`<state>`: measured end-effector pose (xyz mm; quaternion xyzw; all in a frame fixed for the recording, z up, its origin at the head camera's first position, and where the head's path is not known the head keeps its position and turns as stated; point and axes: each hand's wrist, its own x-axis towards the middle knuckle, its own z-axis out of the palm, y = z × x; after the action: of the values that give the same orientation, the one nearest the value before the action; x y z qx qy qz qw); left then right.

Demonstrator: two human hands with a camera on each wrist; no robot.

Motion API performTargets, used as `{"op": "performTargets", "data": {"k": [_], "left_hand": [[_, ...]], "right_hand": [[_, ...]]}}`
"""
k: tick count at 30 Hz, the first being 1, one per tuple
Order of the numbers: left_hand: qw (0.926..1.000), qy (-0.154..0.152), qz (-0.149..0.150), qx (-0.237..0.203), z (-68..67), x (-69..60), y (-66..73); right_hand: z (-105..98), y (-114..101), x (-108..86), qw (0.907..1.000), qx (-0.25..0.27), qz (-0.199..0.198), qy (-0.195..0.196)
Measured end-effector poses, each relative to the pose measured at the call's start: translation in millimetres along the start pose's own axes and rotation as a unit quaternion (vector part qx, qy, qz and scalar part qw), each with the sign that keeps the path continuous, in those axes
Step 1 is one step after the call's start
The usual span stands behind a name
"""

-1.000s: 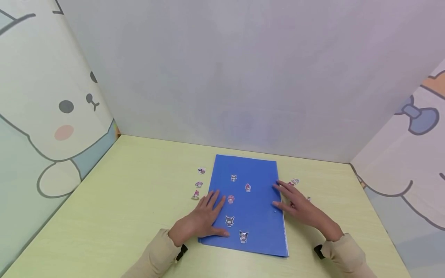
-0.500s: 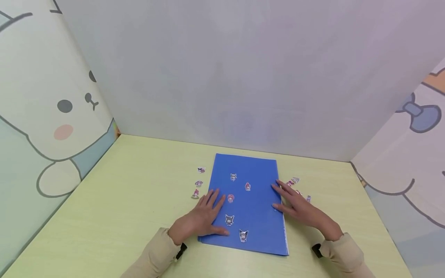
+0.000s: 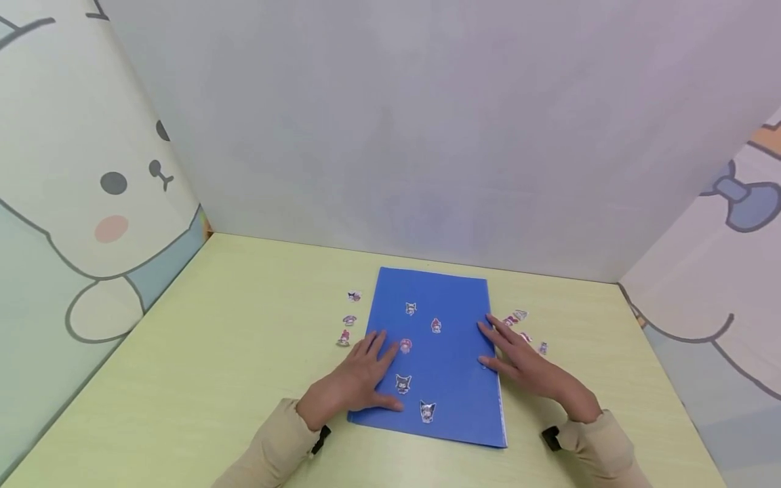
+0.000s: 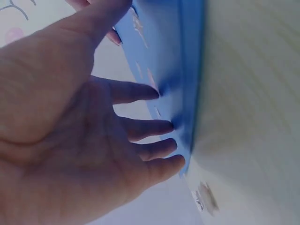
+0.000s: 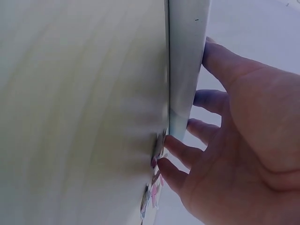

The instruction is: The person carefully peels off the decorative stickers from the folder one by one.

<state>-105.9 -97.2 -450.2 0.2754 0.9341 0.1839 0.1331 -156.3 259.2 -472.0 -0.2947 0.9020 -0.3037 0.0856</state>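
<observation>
A blue folder (image 3: 448, 298) lies flat on the table, with several small cartoon stickers on its face, among them a dark-eared one (image 3: 427, 411) near the bottom edge. My left hand (image 3: 354, 379) rests on its left side with spread fingers; in the left wrist view the fingertips touch the blue cover (image 4: 171, 56). Over the right edge lies my right hand (image 3: 529, 364), its fingertips on the folder. The right wrist view shows the folder's pale side (image 5: 187, 56), with the thumb and fingers along its upper edge. Neither hand grips anything.
Loose stickers (image 3: 349, 320) lie on the table left of the folder. More loose stickers (image 3: 519, 315) are scattered to the right, close to my right hand. The pale yellow table (image 3: 244, 325) meets a grey back wall (image 3: 390, 135) and cartoon-patterned side walls.
The right hand has shifted very slightly, and more of the loose stickers beside it now show. The left hand and folder stay nearly still; the view tilts a little.
</observation>
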Motion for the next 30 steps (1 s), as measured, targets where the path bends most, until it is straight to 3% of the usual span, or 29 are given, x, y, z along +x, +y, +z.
{"op": "performTargets", "data": {"k": [8, 15, 21, 30], "left_hand": [[0.9993, 0.015, 0.033, 0.008, -4.5, -2.0, 15.2], [0.9928, 0.066, 0.078, 0.063, 5.5, 1.8, 21.4], [0.9877, 0.077, 0.099, 0.093, 13.5, 5.5, 29.4], [0.9850, 0.092, 0.121, 0.081, 21.4, 8.9, 38.1]], "right_hand": [[2, 2, 1.6, 1.0000, 0.003, -0.002, 0.005], [3, 1, 4.4, 0.9999, 0.009, -0.009, 0.009], [3, 2, 3.1, 0.9999, 0.003, -0.005, 0.012], [4, 3, -0.5, 0.9998, 0.004, 0.003, 0.018]]}}
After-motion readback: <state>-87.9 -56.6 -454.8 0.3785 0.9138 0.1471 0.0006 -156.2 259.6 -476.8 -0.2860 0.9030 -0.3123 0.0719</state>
